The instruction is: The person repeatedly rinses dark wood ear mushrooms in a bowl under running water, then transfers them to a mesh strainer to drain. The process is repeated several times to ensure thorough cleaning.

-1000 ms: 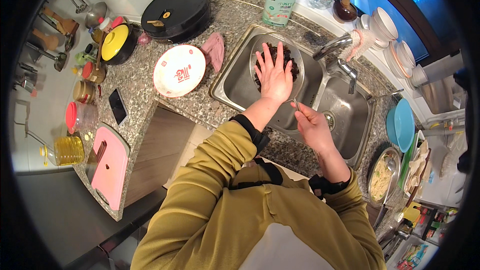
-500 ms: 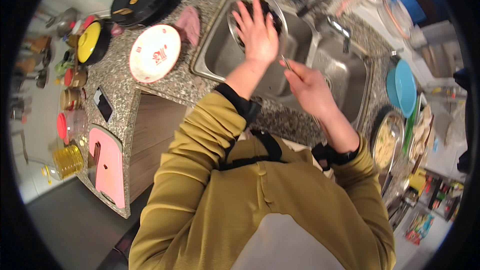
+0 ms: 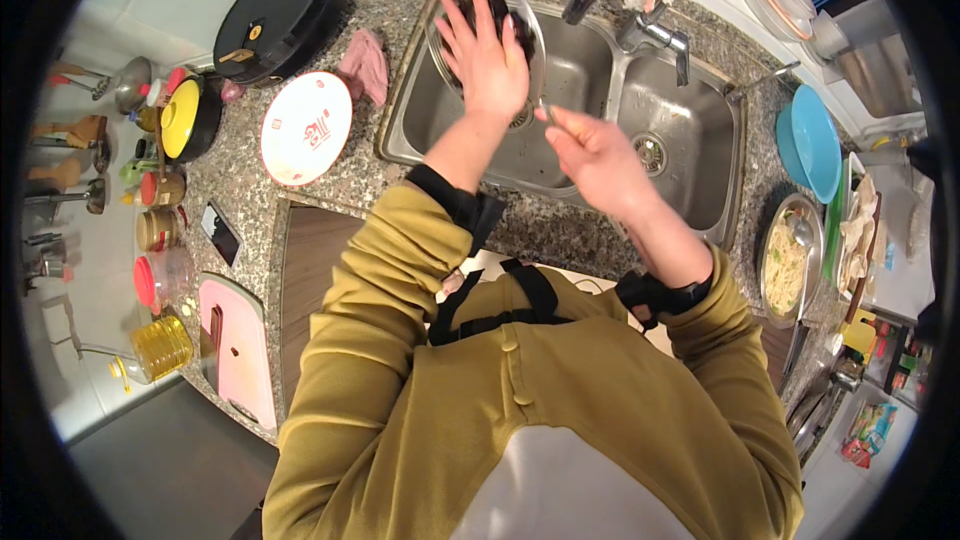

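Note:
Over the left sink basin (image 3: 408, 105), a round metal bowl (image 3: 543, 52) is tilted, with dark food (image 3: 519, 30) inside that I cannot name. My left hand (image 3: 490, 65) lies across the bowl with its fingers spread, pressed flat over the dark food. Beside the bowl's near right edge, my right hand (image 3: 595, 155) is closed around a thin metal handle (image 3: 546, 112). Whether that handle joins the bowl is hard to see.
Left of the sink are a white plate (image 3: 300, 130), a pink cloth (image 3: 366, 65) and a black round appliance (image 3: 275, 20). The faucet (image 3: 660, 35) rises behind the basins. A blue bowl (image 3: 808, 145) and a pan of food (image 3: 785, 255) stand at the right.
The view has shifted slightly, and both hands and the bowl appear a little farther left. My left hand stays spread over the bowl; my right keeps its hold.

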Demonstrator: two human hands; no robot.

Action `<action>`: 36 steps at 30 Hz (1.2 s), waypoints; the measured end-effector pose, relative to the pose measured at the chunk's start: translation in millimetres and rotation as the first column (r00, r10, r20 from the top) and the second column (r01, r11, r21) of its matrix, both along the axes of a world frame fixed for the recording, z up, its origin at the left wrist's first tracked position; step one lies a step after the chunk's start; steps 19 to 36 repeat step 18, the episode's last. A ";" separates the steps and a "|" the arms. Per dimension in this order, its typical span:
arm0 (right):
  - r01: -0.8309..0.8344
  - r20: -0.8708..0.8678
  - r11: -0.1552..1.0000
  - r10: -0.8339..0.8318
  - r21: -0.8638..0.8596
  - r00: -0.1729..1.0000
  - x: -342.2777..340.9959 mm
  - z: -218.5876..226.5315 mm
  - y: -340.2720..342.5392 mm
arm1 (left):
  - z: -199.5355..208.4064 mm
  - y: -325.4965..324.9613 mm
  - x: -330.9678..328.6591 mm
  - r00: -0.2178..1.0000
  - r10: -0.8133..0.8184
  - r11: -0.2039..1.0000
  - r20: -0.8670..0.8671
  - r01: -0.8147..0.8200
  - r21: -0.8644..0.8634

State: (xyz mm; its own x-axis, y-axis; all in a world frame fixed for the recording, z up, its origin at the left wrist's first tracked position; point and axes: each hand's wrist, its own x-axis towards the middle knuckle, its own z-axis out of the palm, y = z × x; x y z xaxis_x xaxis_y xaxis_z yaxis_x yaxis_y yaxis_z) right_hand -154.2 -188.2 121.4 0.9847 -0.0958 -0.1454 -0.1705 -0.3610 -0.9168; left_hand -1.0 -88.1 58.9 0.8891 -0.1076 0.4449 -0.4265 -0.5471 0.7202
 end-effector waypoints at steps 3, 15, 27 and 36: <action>0.047 -0.188 0.997 -0.033 0.068 0.982 -3.5 -17.5 7.3 | -19.2 4.1 -24.6 0.955 0.060 0.996 -0.292 -0.037 0.082; 0.189 -0.366 0.950 -0.088 0.250 0.927 -12.6 -24.1 7.4 | -29.0 6.1 -43.0 0.911 0.081 0.992 -0.405 -0.032 0.124; 0.116 -0.239 0.946 -0.043 0.302 0.970 -8.5 -17.7 4.4 | -32.0 21.5 -29.5 0.919 0.198 0.965 -0.341 -0.122 0.232; 0.116 -0.239 0.946 -0.043 0.302 0.970 -8.5 -17.7 4.4 | -32.0 21.5 -29.5 0.919 0.198 0.965 -0.341 -0.122 0.232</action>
